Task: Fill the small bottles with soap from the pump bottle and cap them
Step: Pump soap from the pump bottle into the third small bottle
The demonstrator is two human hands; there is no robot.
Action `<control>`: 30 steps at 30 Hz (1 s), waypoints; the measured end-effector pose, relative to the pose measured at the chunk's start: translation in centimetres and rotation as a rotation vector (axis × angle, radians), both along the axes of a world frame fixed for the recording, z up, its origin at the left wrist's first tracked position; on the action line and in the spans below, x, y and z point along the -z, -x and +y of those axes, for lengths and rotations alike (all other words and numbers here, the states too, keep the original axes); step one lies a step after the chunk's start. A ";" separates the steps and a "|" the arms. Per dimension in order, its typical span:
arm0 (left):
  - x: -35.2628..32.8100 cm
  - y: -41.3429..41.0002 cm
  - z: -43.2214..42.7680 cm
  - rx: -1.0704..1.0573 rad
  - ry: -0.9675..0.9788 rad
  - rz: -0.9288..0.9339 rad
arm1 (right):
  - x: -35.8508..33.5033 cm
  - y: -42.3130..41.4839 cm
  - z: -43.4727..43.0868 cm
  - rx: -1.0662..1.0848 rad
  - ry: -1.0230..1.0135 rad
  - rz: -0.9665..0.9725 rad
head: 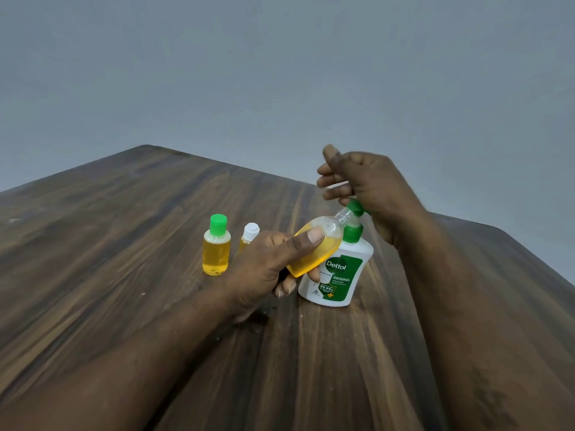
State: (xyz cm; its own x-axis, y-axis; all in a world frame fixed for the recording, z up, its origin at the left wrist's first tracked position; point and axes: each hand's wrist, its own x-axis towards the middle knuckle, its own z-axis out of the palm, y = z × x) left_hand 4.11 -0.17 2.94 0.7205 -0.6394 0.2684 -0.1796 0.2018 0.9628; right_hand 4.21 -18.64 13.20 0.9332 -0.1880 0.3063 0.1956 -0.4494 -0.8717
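Note:
My left hand (267,269) grips an uncapped small clear bottle (315,255), partly filled with yellow soap. It is tilted, with its mouth up against the green nozzle (356,207) of the white pump bottle (339,275). My right hand (367,181) sits over the pump head with its fingers curled and its thumb up. Its lower edge rests on the green top, and I see nothing held in it. A filled small bottle with a green cap (217,247) stands to the left. Beside it is a white-capped small bottle (250,232), partly hidden behind my left hand.
Everything stands on a dark wooden table (124,244) whose far corner and right edge are in view. A plain grey wall lies behind. A few small specks and a wet-looking smear (258,318) mark the wood near my left wrist.

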 end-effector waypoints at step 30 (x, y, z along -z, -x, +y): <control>0.0 -0.1 0.0 0.007 0.007 0.003 | 0.5 0.1 0.1 -0.047 0.010 0.188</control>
